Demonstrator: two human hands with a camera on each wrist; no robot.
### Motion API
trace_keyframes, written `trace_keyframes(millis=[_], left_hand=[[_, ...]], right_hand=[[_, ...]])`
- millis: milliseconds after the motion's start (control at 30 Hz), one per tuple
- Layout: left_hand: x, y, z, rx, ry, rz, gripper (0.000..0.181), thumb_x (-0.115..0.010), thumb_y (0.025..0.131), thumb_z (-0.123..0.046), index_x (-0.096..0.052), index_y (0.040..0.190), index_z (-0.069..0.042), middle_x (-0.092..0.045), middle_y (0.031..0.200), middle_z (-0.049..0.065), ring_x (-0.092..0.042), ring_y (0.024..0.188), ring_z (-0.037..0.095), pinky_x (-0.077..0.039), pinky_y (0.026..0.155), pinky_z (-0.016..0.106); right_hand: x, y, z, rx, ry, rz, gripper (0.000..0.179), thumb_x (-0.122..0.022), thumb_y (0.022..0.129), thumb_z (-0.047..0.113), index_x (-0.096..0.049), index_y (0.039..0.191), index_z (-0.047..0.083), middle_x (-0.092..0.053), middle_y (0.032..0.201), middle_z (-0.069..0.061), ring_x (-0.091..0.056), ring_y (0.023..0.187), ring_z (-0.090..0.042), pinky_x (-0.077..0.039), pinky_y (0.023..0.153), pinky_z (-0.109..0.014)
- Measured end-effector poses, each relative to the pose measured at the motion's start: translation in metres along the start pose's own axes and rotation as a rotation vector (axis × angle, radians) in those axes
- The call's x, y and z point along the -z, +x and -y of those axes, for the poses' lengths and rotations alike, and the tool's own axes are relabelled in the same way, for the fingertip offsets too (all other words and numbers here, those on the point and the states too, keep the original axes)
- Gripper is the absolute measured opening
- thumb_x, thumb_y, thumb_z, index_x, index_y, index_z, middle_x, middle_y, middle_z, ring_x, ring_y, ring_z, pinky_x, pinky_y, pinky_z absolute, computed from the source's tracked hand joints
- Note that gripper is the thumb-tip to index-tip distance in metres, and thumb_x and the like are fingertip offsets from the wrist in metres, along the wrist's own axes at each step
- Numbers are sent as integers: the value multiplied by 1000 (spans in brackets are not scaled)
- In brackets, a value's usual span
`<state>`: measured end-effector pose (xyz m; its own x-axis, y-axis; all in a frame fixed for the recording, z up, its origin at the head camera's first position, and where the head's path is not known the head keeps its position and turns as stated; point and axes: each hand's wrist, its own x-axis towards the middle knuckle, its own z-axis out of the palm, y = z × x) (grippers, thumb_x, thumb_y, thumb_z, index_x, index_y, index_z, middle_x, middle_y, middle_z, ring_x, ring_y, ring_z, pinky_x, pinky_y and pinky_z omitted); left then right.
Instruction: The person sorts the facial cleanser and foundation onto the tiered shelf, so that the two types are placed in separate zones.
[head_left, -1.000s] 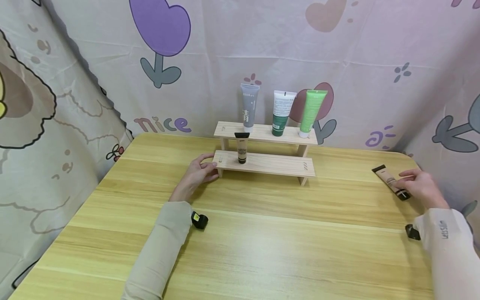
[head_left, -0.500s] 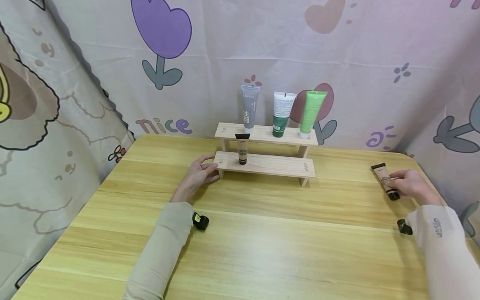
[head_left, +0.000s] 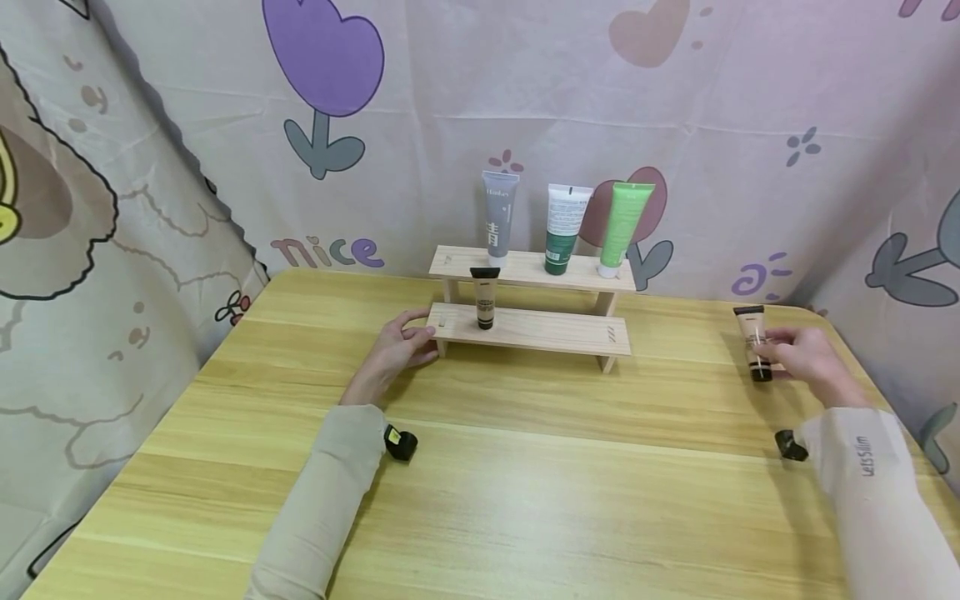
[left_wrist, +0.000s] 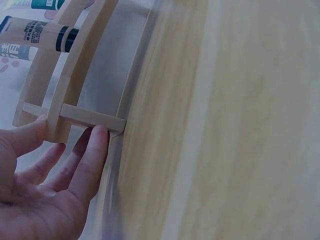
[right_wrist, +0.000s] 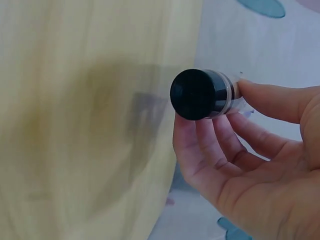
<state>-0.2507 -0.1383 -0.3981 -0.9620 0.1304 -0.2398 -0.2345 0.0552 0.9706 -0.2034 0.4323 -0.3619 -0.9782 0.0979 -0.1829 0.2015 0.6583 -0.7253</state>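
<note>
My right hand (head_left: pixel 813 358) pinches a beige cosmetic tube (head_left: pixel 752 327) with a black cap and black crimped end, over the right side of the table. The right wrist view shows the round black cap (right_wrist: pixel 192 95) end-on, the thumb on one side and the fingers on the other. At the left end of a two-tier wooden display shelf (head_left: pixel 547 327), my left hand (head_left: pixel 393 346) holds the lower tier. Seen from the left wrist, the thumb is at the board's end and the fingertips (left_wrist: pixel 99 134) touch the leg. A similar beige tube (head_left: pixel 485 300) stands cap down on that tier.
On the upper tier stand a grey-blue tube (head_left: pixel 500 212), a white and green tube (head_left: pixel 566 225) and a bright green tube (head_left: pixel 624 227). A patterned curtain (head_left: pixel 450 83) hangs behind the wood-grain table (head_left: pixel 525 500). Small black cameras sit at both wrists.
My right hand has moved left and away from me with the beige tube, which has turned from slanted to nearly upright, cap down. My left hand stays at the shelf.
</note>
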Motion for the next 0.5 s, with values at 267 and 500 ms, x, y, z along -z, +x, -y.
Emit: trace_keyframes(millis=[267,500], left_hand=[[-1,0,-1,-9,-3,3,50,-48,107,-4,-35,155,-4,-52,139,33,-59,117,35,-58,93,33],[-1,-1,-1,-10,3,1,50,-49,107,-4,-36,155,-4,-54,137,32,-63,110,30,-59,90,32]], right_hand=[[-11,0,27,59,61,-13,53,-52,103,5,-29,140,-27,-57,114,-29,-54,76,8,-62,70,-26],[-25,-3,53,108,104,-1,58,-50,104,2,-21,146,-26,-48,121,-30,-55,78,7,-61,73,-22]])
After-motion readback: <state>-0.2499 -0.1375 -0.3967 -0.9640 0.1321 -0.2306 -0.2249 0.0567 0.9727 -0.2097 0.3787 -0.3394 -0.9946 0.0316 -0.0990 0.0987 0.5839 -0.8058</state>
